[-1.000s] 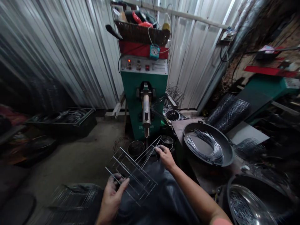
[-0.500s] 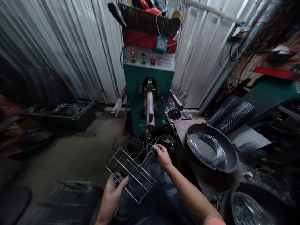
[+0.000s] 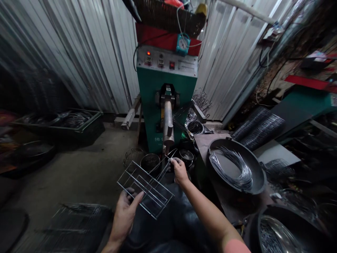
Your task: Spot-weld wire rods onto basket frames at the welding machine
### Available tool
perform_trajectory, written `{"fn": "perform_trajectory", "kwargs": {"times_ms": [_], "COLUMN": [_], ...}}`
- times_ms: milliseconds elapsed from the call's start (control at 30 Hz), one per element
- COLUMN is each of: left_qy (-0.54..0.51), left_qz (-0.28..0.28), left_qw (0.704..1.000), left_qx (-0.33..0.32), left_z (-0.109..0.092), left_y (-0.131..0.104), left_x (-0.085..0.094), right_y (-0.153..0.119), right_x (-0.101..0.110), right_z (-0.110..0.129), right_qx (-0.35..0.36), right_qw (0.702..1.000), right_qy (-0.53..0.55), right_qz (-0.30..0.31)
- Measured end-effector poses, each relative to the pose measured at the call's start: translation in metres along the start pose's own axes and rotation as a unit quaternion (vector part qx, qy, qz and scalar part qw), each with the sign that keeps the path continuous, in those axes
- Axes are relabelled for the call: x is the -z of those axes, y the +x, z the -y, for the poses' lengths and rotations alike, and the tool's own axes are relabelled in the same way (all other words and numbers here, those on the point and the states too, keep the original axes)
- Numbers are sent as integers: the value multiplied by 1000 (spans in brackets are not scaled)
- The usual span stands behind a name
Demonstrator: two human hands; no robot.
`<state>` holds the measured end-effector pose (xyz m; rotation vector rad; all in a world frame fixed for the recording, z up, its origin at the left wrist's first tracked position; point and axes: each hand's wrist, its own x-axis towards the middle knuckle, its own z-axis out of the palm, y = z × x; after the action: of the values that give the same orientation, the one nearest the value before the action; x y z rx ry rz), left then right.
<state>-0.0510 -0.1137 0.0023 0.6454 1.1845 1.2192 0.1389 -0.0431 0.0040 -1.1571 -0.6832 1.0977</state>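
Observation:
A wire rack (image 3: 147, 188) of crossed thin metal bars is held tilted above my dark-covered lap. My left hand (image 3: 126, 211) grips its near left edge between thumb and fingers. At the far right end, my right hand (image 3: 179, 170) pinches the wires, right below the tip of the machine's electrode arm (image 3: 168, 130). Whether the wires touch the tip is too small to tell. The green machine (image 3: 147, 91) stands straight ahead, with a red light lit on its panel.
A round black pan (image 3: 259, 175) with a coil of wires stands on the right. Nearer is another pan (image 3: 256, 225) holding small metal pieces. A green tray (image 3: 89, 128) lies at the left, and stacked wire racks (image 3: 76, 225) stand at the lower left.
My right hand and the rack's far end have moved slightly up and left, closer to the electrode tip. The camera view has shifted a little. Both hands keep their grip.

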Motion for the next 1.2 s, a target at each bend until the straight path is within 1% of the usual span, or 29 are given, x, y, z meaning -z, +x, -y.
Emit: {"fn": "perform_trajectory", "kwargs": {"times_ms": [133, 300, 400, 467, 533, 600, 633, 700, 767, 833, 967, 1067, 1200], "left_qy": [12, 38, 47, 47, 40, 31, 27, 20, 8, -2, 8, 19, 46], "left_qz": [-9, -6, -7, -8, -13, -18, -19, -29, -42, -49, -49, -46, -55], "left_qw": [1000, 998, 998, 997, 998, 998, 998, 998, 998, 998, 996, 996, 994], "left_qx": [-27, -43, -51, -55, -55, -51, -49, -46, -45, -49, -77, -77, -80], "left_z": [0, -3, -1, 1, 2, 1, 0, -3, -5, -5, -3, -4, -10], "left_y": [4, 7, 9, 10, 10, 7, 5, 2, 2, 3, 9, 11, 15], "left_x": [-2, -2, 0, 1, 0, -4, -6, -10, -12, -13, -11, -9, -7], "right_y": [4, 9, 6, -7, -29, -55, -66, -82, -86, -82, -71, -68, -68], "right_x": [-2, -6, 1, 13, 28, 41, 46, 49, 47, 43, 38, 37, 33], "right_z": [2, 5, 7, 9, 10, 11, 12, 12, 13, 12, 8, 4, 1], "right_qx": [-33, -49, -65, -56, -39, -28, -20, 5, 36, 48, 39, 28, 7], "right_qw": [999, 999, 998, 996, 982, 953, 937, 914, 908, 908, 914, 923, 928], "right_qy": [12, 15, 1, -38, -110, -193, -231, -284, -303, -304, -286, -265, -251], "right_qz": [0, 4, 17, 63, 145, 232, 262, 289, 287, 284, 286, 277, 274]}}
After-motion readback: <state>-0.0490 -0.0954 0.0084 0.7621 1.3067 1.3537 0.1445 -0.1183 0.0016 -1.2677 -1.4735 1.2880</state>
